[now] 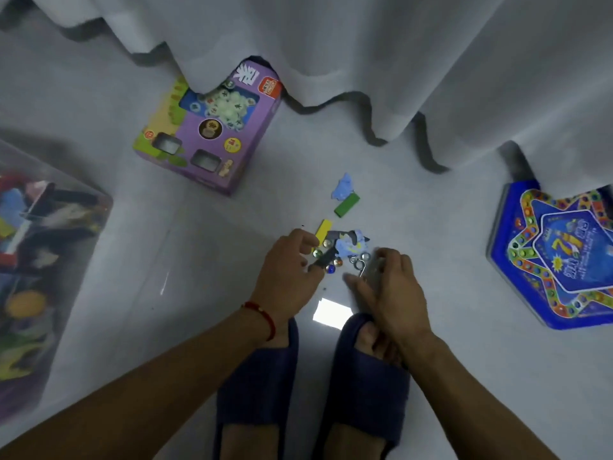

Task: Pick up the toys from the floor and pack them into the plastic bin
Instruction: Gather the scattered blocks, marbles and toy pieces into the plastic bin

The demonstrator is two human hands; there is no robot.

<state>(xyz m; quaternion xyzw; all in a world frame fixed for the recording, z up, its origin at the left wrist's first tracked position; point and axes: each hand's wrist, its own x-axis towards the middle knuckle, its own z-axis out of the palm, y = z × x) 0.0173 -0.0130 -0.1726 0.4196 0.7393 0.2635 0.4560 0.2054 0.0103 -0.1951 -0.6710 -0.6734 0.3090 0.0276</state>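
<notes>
Pale floor, white curtain [365, 44] overlapping a purple box [212, 127] at twelve o'clock. Left hand [288, 270] curls round a dark toy [323, 258]; right hand [388, 287] curled — contents blurred, cannot tell. Plastic bin [49, 260] at nine, cut off.

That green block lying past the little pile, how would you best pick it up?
Pinch the green block across its two long sides, coming straight down from above. It lies flat on the floor, long and narrow, and its near long side looks clear. A blue scrap lies close by its far end.
</notes>
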